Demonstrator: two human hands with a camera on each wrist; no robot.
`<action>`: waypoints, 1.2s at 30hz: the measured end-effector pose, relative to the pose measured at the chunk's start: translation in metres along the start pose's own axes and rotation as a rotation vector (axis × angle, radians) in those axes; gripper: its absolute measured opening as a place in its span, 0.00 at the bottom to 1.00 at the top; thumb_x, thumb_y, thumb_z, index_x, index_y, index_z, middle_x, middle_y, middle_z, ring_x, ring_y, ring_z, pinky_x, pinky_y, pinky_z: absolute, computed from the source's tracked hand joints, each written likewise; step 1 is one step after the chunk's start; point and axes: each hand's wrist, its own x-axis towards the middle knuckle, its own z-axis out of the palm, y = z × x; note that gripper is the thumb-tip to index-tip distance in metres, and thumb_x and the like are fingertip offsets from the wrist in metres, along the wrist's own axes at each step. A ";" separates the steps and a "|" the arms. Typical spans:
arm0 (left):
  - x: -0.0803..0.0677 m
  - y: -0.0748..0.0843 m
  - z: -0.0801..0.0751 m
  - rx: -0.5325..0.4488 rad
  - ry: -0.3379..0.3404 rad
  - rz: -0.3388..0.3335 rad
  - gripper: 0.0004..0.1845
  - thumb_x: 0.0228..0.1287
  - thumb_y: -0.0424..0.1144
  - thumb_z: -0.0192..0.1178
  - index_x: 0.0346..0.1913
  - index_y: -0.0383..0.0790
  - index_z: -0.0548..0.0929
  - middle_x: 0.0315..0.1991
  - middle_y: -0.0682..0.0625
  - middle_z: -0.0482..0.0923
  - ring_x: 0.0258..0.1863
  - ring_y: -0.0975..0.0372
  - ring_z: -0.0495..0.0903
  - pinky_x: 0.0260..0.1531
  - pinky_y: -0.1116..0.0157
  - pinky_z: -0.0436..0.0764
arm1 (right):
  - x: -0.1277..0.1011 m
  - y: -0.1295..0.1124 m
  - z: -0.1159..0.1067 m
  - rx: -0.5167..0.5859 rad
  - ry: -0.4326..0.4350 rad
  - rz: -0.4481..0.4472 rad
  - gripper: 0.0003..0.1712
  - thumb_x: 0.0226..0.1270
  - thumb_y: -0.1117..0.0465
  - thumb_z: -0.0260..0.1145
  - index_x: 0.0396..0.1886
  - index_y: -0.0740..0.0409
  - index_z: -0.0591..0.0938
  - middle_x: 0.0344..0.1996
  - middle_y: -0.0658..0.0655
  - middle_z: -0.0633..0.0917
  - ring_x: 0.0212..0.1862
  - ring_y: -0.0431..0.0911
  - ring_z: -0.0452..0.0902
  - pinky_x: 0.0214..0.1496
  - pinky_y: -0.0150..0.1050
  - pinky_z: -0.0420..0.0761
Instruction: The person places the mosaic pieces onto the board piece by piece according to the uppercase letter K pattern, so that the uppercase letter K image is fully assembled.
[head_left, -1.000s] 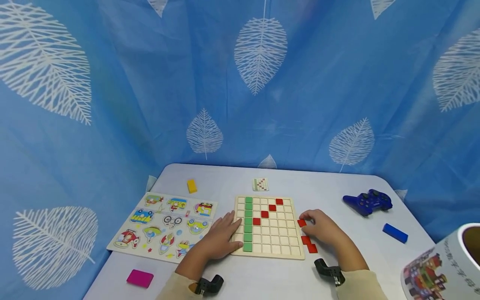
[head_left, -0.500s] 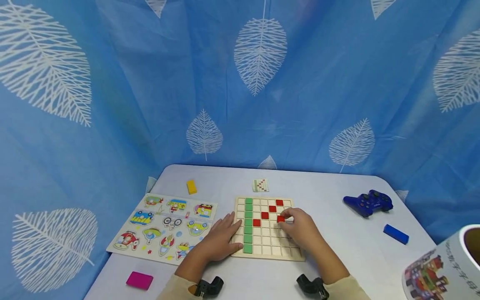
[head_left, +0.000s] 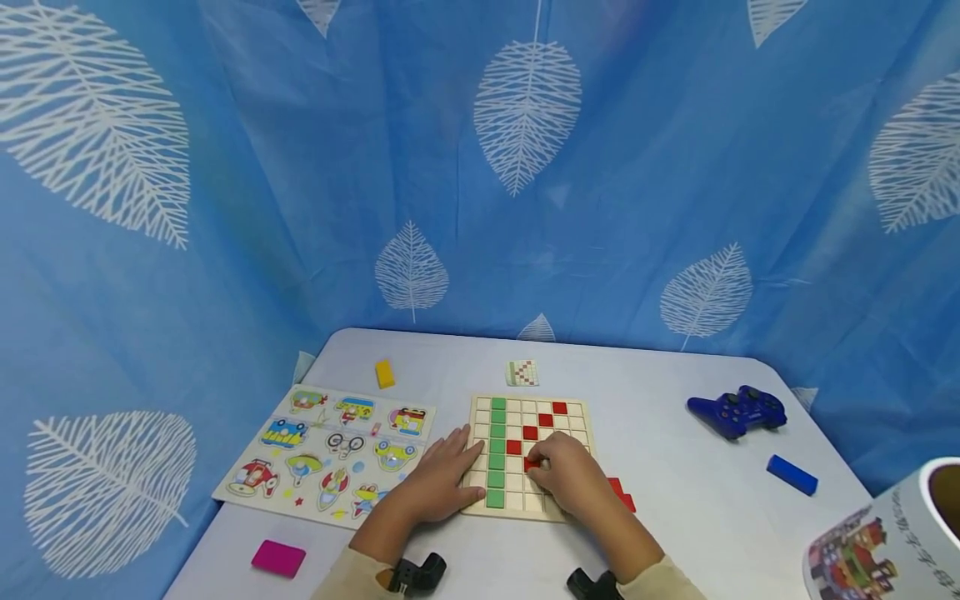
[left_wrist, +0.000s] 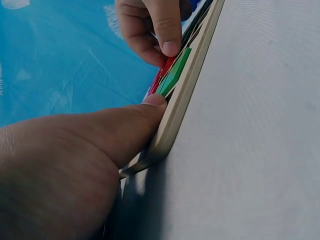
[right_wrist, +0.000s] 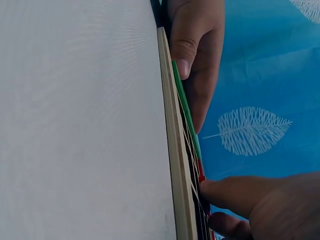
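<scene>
A wooden grid board [head_left: 525, 502] lies flat in the head view, with a column of green tiles [head_left: 497, 460] and a diagonal of several red tiles [head_left: 545, 420]. My left hand [head_left: 438, 479] rests on the board's left edge, fingers spread and fairly straight. Above the grid's middle, my right hand [head_left: 567, 473] pinches a red square tile [head_left: 531, 463] at a cell just below the diagonal's lower end. Its thumb [right_wrist: 225, 192] touches red in the right wrist view. Loose red tiles [head_left: 622, 494] lie beside the board's right edge, partly hidden by the right forearm.
A small pattern card [head_left: 522, 372] lies behind the board. Left of it are a vehicle picture puzzle [head_left: 300, 442], a yellow block [head_left: 385, 374] and a magenta block [head_left: 278, 558]. To the right are a blue game controller [head_left: 737, 412], a blue block [head_left: 792, 475] and a printed cup [head_left: 862, 533].
My right hand picked up a red tile from beside the board and carried it left over the grid to a cell near the diagonal. The left hand has stayed in place.
</scene>
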 end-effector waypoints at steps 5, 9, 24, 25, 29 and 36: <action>0.000 0.001 0.000 -0.002 0.005 0.009 0.44 0.70 0.63 0.63 0.83 0.52 0.63 0.87 0.49 0.43 0.86 0.52 0.43 0.83 0.46 0.48 | -0.001 0.000 0.002 0.050 0.024 0.075 0.08 0.60 0.59 0.80 0.37 0.44 0.89 0.36 0.46 0.81 0.42 0.42 0.75 0.46 0.42 0.82; 0.001 -0.001 0.001 -0.003 0.007 -0.001 0.44 0.70 0.63 0.63 0.83 0.52 0.62 0.87 0.50 0.43 0.86 0.53 0.43 0.83 0.46 0.48 | 0.000 0.001 0.000 0.064 0.018 0.099 0.08 0.60 0.59 0.78 0.38 0.43 0.88 0.37 0.47 0.80 0.43 0.43 0.74 0.45 0.41 0.80; -0.001 0.001 -0.001 0.006 0.003 0.008 0.44 0.70 0.62 0.63 0.83 0.51 0.62 0.87 0.49 0.43 0.86 0.52 0.43 0.83 0.47 0.48 | -0.029 0.112 -0.062 0.028 -0.116 0.266 0.21 0.61 0.47 0.79 0.49 0.50 0.86 0.54 0.59 0.82 0.59 0.57 0.76 0.64 0.64 0.76; -0.001 0.001 -0.001 0.007 0.005 0.007 0.44 0.70 0.62 0.63 0.83 0.51 0.62 0.87 0.49 0.43 0.86 0.52 0.43 0.83 0.46 0.48 | -0.029 0.116 -0.062 0.025 -0.097 0.264 0.19 0.63 0.47 0.78 0.47 0.50 0.86 0.51 0.58 0.82 0.56 0.56 0.77 0.62 0.62 0.78; 0.000 0.001 -0.001 -0.001 0.006 0.006 0.44 0.70 0.62 0.63 0.83 0.52 0.62 0.87 0.50 0.43 0.86 0.52 0.43 0.83 0.46 0.48 | -0.030 0.122 -0.062 0.046 -0.072 0.281 0.20 0.64 0.46 0.77 0.48 0.52 0.85 0.46 0.56 0.82 0.49 0.52 0.78 0.55 0.57 0.80; 0.000 0.000 0.001 -0.010 0.001 0.012 0.44 0.70 0.62 0.63 0.83 0.51 0.62 0.87 0.49 0.44 0.86 0.52 0.43 0.83 0.46 0.48 | -0.034 0.123 -0.067 0.070 -0.105 0.281 0.18 0.60 0.57 0.78 0.50 0.53 0.86 0.49 0.57 0.82 0.50 0.51 0.78 0.59 0.58 0.79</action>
